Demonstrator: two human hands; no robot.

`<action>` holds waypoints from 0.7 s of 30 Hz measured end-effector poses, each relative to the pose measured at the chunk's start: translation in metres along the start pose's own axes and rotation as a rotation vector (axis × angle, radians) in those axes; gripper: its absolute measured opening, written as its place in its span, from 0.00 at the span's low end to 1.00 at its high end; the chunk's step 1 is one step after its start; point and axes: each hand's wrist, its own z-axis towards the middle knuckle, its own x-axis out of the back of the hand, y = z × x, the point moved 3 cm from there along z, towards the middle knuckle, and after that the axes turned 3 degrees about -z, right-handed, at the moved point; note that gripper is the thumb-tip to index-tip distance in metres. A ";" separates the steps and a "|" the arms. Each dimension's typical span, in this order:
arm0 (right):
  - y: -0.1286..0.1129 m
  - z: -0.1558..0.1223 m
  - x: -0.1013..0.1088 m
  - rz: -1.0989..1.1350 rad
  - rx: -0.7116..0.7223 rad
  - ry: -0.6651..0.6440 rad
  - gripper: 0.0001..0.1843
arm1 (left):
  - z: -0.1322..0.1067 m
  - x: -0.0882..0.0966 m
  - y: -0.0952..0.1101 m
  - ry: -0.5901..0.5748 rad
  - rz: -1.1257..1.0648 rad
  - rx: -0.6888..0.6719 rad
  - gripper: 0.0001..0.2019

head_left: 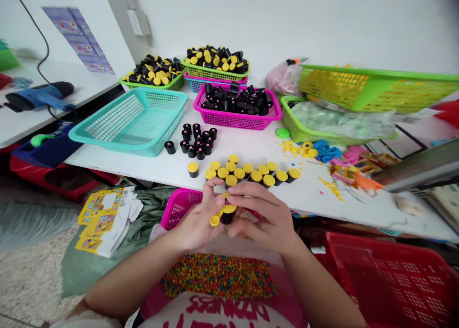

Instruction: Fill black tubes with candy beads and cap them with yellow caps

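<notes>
Between my two hands is a small black container [226, 218] with a yellow lid whose round flap [214, 220] hangs open on the left. My left hand [199, 220] grips it from the left, with the thumb near the yellow rim. My right hand [267, 215] curls round it from the right, its fingers at the top and side. Just beyond my hands stands a group of black containers with yellow caps [256, 176]. One capped container [192, 169] stands apart to the left. Below my hands, small multicoloured beads [218, 275] lie in a clear bag on my lap.
Black pieces with pink dots [198, 144] stand beside a turquoise basket [158, 146]. Behind are a magenta basket [233, 120] and green baskets [215, 73] of black and yellow pieces. Loose yellow bits [294, 148] lie right. A red crate [394, 280] is low right; a heat gun [43, 96] lies left.
</notes>
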 end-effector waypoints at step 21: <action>-0.020 -0.008 -0.013 -0.055 -0.117 -0.012 0.32 | -0.005 -0.020 -0.004 0.050 -0.284 0.157 0.10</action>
